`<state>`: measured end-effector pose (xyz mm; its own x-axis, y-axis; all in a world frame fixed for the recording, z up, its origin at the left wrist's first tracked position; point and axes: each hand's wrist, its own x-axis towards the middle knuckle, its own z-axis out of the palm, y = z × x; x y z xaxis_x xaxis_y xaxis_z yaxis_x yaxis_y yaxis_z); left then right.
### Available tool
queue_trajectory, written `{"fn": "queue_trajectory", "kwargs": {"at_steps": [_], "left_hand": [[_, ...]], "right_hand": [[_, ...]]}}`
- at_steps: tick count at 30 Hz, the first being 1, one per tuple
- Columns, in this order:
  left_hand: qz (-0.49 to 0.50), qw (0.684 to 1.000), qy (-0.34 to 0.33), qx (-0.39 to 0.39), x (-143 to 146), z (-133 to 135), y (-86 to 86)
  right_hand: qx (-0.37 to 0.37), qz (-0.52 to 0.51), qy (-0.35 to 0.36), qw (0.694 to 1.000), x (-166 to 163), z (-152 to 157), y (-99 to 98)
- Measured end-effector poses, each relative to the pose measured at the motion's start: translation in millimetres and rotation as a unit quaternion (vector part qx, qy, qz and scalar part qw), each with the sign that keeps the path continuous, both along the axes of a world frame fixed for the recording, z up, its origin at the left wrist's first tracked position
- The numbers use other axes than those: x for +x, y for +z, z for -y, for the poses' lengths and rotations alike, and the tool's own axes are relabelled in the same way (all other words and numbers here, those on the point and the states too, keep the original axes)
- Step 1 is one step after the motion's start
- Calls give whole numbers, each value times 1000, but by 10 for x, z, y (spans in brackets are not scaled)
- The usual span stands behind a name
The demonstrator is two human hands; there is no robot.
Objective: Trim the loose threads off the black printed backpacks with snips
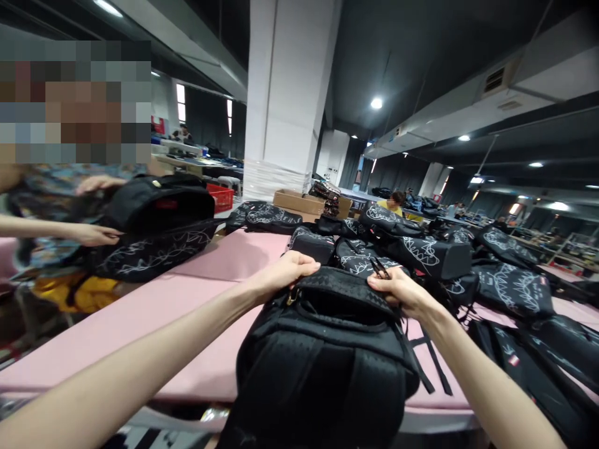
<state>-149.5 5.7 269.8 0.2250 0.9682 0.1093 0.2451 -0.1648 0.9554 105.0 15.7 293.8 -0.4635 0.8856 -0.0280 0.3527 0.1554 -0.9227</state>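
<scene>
Black backpack (322, 374) in hand at a crowded pink table (182, 330)

A worker grips a black backpack at the near edge of a pink table, its shoulder straps (299, 374) facing the wearer of the camera and its top pocket gaping. The left hand (292, 271) pinches the upper left rim between thumb and fingers, close beside a gold-coloured zip pull (292, 296). The right hand (400, 288) is closed around small black snips (380, 268) (the points poke up past the fingers), while its thumb presses on the upper right rim of the same bag. The lower end of the backpack runs out of view at the bottom.

Just beyond the hands and away to the right, more black bags (510, 290) with white scribbled patterns crowd the tabletop, some overlapping. Loose black webbing (437, 365) hangs near the right forearm. Across the table to the left, a co-worker in a patterned top (70, 187) has a hand (98, 235) at the side of another open bag (159, 255), with something yellow (93, 293) below it. Behind stand a cardboard box (297, 202), a red crate (222, 197) and a broad white pillar (290, 93), under bright ceiling lamps (377, 103).
</scene>
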Motion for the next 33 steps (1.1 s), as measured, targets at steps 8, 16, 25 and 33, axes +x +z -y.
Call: {"fn": "queue_trajectory", "kwargs": {"at_steps": [8, 16, 25, 33], "left_hand": [[-233, 852, 56, 465, 355, 806, 233], [-420, 851, -130, 288, 596, 792, 72], [-202, 886, 142, 394, 365, 666, 270], [-331, 928, -93, 147, 305, -30, 386]], "right_hand": [[1, -47, 20, 999, 6, -37, -64], [58, -92, -71, 992, -110, -105, -175], [59, -137, -84, 985, -118, -139, -199], [21, -170, -87, 981, -104, -88, -171]]}}
